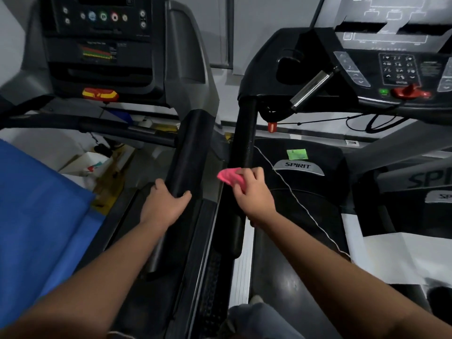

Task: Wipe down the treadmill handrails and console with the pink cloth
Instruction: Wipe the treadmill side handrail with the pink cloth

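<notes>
The pink cloth [228,176] was clamped in the right hand [250,190] and pressed to the black handrail [244,133]; at its eight o'clock, the left hand [165,203] was wrapped round the neighbouring rail [189,148].

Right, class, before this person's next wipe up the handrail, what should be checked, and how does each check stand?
1. The pink cloth is in the right hand: ok, fingers curl round it.
2. Cloth against the Spirit handrail: ok, pressed to its side.
3. The left hand steadies on the neighbouring handrail: ok, it holds the rail's end.
4. Rail above the cloth free of snags: not ok, a white string starts beside it.
5. The console already wiped: cannot tell.
6. Cloth clean enough: cannot tell.
</notes>
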### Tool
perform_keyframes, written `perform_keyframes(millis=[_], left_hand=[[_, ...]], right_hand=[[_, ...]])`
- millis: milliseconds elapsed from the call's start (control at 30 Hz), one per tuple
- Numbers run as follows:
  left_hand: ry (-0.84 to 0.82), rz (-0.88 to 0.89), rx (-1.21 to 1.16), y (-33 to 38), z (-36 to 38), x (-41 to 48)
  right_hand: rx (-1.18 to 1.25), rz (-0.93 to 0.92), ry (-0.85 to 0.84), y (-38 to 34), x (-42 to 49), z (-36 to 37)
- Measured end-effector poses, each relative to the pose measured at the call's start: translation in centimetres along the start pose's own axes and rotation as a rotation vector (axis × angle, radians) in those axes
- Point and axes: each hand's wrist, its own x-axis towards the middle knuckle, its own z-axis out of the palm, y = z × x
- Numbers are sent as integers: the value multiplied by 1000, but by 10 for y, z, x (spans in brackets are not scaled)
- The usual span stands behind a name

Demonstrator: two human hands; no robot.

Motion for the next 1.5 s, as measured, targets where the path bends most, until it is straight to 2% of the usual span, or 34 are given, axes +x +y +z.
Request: perform_keyframes(millis=[67, 133, 233, 300, 467, 567, 633, 833, 1000, 1133, 1267, 1400, 1500], left_hand=[[-26, 62, 150, -2, -5, 7], [-55, 75, 250, 3, -9, 21], [-68, -15, 189, 29, -7, 44], [-25, -82, 122, 46, -2, 54], [95, -74, 123, 47, 10, 66], [100, -66, 133, 48, 12, 67], [110, -56, 128, 49, 12, 67], [138, -88, 124, 44, 13, 68], [154, -108, 167, 45, 14, 67], [157, -98, 165, 48, 13, 65], [146, -92, 162, 49, 12, 62], [143, -100, 147, 49, 12, 62], [154, -101, 145, 48, 12, 65]], right_hand=[[-2, 2, 16, -1, -6, 4], [-112, -36, 7, -5, -11, 9], [-266, -167, 3, -9, -11, 16], [-282, -238, -5, -7, -1, 14], [-20, -279, -62, 23, 23, -1], [196, -184, -88, 40, 22, -4], [205, -163, -54, 41, 19, -2], [-160, -296, 38, 12, 18, 5], [-339, -408, -11, -2, 15, 15], [-88, -388, -83, 19, 7, 6], [224, -200, -154, 41, -2, -3], [78, -140, -91, 23, 6, 1], [-100, -231, -4, 10, 13, 9]])
